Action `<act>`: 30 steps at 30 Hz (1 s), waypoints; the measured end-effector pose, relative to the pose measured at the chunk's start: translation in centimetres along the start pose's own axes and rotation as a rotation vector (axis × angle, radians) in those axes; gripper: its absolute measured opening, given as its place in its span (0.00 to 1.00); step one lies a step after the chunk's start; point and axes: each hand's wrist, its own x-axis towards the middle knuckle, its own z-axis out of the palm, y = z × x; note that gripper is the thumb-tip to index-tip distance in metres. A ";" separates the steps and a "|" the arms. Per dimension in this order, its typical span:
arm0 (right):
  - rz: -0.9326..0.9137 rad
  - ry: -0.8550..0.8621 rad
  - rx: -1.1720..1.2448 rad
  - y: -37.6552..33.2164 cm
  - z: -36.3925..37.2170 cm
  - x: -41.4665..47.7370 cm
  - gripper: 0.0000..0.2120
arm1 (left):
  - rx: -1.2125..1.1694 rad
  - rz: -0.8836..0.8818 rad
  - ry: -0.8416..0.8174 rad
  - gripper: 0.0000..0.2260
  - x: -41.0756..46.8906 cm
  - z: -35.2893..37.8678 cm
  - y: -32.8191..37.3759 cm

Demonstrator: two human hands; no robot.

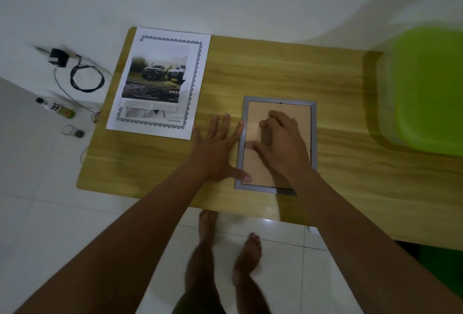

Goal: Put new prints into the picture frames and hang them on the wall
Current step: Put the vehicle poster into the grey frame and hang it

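Picture frame (314,135) face-down, mid-picture
Left hand (215,150) fingers (225,125) spread flat on the table (275,68) — right hand (283,143) fingers (278,115) curled on its backing, grip unclear.

Pic frame (278,99) lies face-down on wood table (275,68), brown backing (253,163) up; L hand (215,148) is flat w/ fingers spread on the table just beside frame's left edge, thumb on its lower-left corner. R hand (283,143) sits on the backing, fingers curled, thumb tip at the left inner edge; can't tell if it grips anything. Truck print (160,83) lies at table's left end, green tub (426,88) at right, charger (59,57) w/ cable on floor.
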 end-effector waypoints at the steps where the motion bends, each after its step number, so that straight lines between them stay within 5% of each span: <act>1: -0.001 0.003 -0.006 0.0 0.0 0.1 0.29 | 0.011 0.001 0.002 0.58 0.0 0.0 0.0; 30: -0.009 0.016 -0.096 -1.3 -2.0 0.6 0.32 | -0.008 -0.006 0.030 0.58 -0.4 -0.3 0.1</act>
